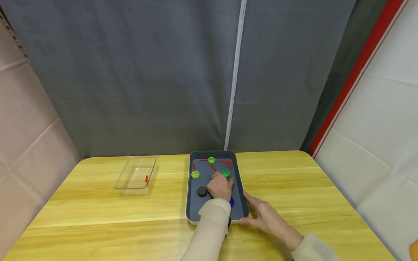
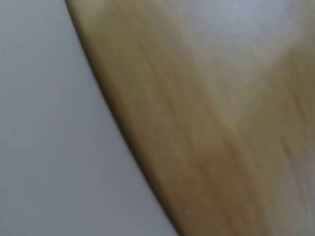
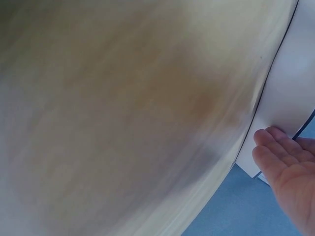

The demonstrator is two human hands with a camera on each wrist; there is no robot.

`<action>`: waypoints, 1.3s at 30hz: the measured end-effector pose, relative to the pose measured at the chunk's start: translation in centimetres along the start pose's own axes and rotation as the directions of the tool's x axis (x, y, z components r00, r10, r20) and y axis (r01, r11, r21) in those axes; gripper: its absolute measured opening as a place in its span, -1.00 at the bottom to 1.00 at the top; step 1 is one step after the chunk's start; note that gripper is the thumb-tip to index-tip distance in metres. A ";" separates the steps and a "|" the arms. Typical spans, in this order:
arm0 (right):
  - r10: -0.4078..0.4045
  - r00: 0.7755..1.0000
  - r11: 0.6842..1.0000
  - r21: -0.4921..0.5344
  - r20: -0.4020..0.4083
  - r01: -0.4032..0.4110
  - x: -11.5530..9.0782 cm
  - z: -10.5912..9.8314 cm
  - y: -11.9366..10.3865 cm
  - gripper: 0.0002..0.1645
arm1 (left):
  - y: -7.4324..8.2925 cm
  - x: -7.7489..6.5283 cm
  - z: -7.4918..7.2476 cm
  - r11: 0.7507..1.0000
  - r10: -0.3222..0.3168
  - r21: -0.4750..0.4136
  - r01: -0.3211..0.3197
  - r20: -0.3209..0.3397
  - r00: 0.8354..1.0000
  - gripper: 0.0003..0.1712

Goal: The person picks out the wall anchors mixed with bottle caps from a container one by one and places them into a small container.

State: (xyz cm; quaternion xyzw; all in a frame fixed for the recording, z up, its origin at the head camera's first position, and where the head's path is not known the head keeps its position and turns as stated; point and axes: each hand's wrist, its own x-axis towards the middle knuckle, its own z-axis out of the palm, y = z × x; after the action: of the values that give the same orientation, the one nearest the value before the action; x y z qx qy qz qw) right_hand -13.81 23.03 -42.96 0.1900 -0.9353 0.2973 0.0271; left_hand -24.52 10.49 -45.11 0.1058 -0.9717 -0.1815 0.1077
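Observation:
My left hand [image 1: 220,186] reaches down into a dark grey tray [image 1: 196,208], its fingers bent toward the tray floor. A red stick [image 1: 228,179] shows beside its thumb, and the hand hides whether anything is pinched. Close by lie a green cap [image 1: 225,173], a black cap [image 1: 202,191] and a blue cap [image 1: 232,202], partly covered. My right hand [image 1: 266,215] rests against the tray's near right corner, thumb at the front and fingers extended along the side. In the right wrist view, the right hand [image 3: 288,169] shows with its fingers fairly straight.
Farther back in the tray are more green caps [image 1: 211,160] and several red sticks [image 1: 213,167]. To the left stands a clear box [image 1: 130,177] with one red stick [image 1: 146,178] in it. A grey curtain [image 1: 147,90] hangs behind the wooden table [image 1: 98,214].

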 end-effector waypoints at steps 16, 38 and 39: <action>-0.008 1.000 1.000 -0.002 0.010 0.008 0.0 0.2 -0.4 0.06 | -0.4 0.1 0.0 1.000 0.013 0.028 -0.013 0.003 1.000 -0.32; 0.002 1.000 1.000 -0.014 0.001 -0.002 0.0 -0.2 -0.1 0.06 | -0.2 0.1 -0.3 0.998 0.025 -0.058 -0.024 0.017 1.000 -0.44; 0.005 1.000 1.000 -0.011 0.004 -0.005 0.0 -0.2 -0.1 0.06 | -0.2 0.1 -0.3 0.998 0.026 -0.060 -0.026 0.007 1.000 -0.44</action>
State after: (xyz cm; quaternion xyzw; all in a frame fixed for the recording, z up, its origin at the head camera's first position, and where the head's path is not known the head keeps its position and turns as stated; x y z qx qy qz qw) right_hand -13.80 23.09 -42.73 0.1881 -0.9375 0.2917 0.0258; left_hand -24.51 10.16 -44.85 0.0892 -0.9675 -0.2097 0.1095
